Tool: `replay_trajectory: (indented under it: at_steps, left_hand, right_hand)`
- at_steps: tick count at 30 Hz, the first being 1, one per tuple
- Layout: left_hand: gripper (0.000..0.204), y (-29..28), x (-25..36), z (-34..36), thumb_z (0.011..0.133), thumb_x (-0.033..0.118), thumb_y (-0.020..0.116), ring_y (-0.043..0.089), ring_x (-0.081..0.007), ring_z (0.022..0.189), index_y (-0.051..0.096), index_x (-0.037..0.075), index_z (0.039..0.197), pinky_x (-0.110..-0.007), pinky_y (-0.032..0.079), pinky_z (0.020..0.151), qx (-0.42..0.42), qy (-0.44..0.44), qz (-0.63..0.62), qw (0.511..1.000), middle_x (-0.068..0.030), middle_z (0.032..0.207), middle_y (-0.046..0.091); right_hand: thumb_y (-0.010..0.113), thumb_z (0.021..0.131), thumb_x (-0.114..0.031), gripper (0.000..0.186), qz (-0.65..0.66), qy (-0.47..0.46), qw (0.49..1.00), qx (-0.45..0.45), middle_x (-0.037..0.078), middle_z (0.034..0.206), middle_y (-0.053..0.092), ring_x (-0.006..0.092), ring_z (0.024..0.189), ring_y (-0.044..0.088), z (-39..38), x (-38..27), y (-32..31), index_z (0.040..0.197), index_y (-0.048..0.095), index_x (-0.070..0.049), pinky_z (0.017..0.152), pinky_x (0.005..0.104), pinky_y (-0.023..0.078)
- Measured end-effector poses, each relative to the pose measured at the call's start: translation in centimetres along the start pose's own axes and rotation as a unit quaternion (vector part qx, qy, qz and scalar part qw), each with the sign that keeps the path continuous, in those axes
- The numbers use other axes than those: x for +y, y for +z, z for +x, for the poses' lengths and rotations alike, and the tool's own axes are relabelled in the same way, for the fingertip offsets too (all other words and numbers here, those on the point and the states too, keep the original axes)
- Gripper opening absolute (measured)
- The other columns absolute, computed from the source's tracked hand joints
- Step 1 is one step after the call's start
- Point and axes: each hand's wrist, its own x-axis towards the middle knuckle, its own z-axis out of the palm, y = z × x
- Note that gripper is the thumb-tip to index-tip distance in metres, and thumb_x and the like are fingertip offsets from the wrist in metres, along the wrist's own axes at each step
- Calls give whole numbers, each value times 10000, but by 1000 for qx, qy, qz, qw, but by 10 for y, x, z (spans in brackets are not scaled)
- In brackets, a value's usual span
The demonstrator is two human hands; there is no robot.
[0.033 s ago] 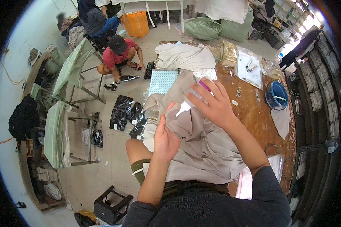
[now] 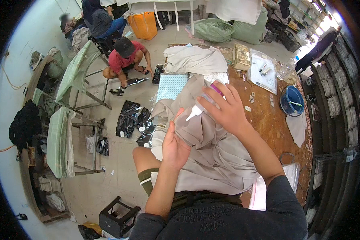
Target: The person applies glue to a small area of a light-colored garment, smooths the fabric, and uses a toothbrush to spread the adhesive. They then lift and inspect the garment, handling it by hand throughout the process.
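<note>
My right hand (image 2: 227,107) is wrapped round a small squeeze bottle (image 2: 199,109) with a white pointed nozzle and a purple band. The nozzle tilts down to the left, just over a fold of beige cloth (image 2: 216,154) that lies across my lap and the table edge. My left hand (image 2: 176,151) holds up part of this cloth, its thumb on the near side and its other fingers partly hidden by the folds. Whether the nozzle tip touches the cloth, I cannot tell.
Beside the cloth is a brown wooden table (image 2: 264,124) with a blue bucket (image 2: 292,101), a clear bottle (image 2: 287,71) and a box (image 2: 241,57). Black plastic packages (image 2: 129,119) lie on the floor. A co-worker (image 2: 128,58) squats at left. A dark stool (image 2: 118,216) stands behind.
</note>
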Motion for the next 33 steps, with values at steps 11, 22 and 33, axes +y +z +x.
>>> replay_trajectory:
  at_steps: [11, 22, 33]
  left_hand:
    - [524, 0, 0, 5, 1049, 399, 257, 372, -265, 1369, 265, 136, 1501, -453, 307, 1123, 8, -10, 10, 1000, -81, 1516, 346]
    - [547, 3, -3, 6, 1046, 415, 269, 400, -249, 1346, 233, 126, 1509, -419, 326, 1111, 1, -6, 25, 1000, -93, 1489, 383]
    - [539, 2, 1, 7, 1046, 408, 276, 406, -261, 1345, 253, 120, 1501, -428, 330, 1113, -5, -7, 21, 1000, -105, 1483, 390]
  right_hand:
    - [603, 776, -187, 361, -3, -1, 1000, 18, 26, 1223, 584, 261, 1188, 509, 5, 2, 9, 1134, 649, -207, 964, 444, 425]
    - [638, 729, -136, 410, 15, 30, 999, 11, 37, 1227, 585, 275, 1154, 529, -1, 10, 4, 1135, 651, -191, 947, 442, 434]
    - [658, 679, -6, 533, 299, 257, 919, 2, 123, 1209, 599, 311, 1081, 574, -32, 20, 3, 1205, 602, -70, 897, 384, 477]
